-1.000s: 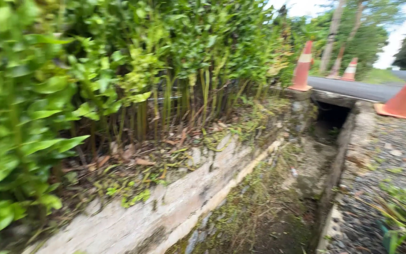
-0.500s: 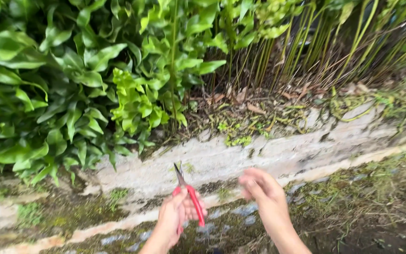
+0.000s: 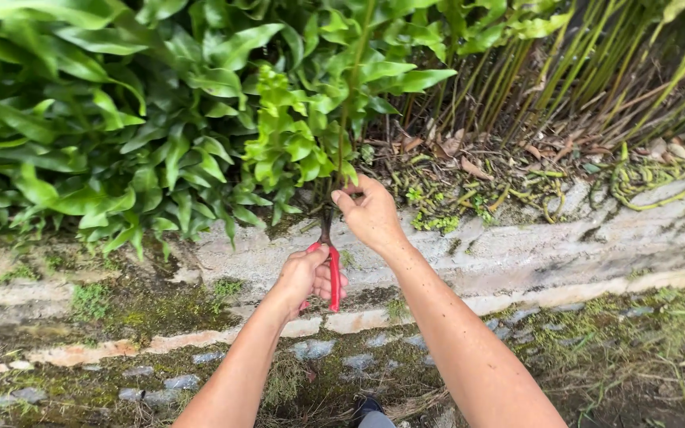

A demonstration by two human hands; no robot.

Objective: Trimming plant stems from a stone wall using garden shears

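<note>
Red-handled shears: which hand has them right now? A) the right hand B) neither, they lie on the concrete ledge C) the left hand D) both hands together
C. The left hand is wrapped around the red-handled shears, blades pointing up at the base of the green stem, while the right hand pinches that stem just above.

Before us a weathered, pale concrete ledge runs across the view, stained dark and patched with green moss. Above it we see a bank of broad-leaved green foliage filling the upper left, and a row of thin upright green-yellow stalks at the upper right. Brown dry leaf litter lies at the foot of those stalks. Below the ledge, grey flat stones sit in damp, mossy ground.
</note>
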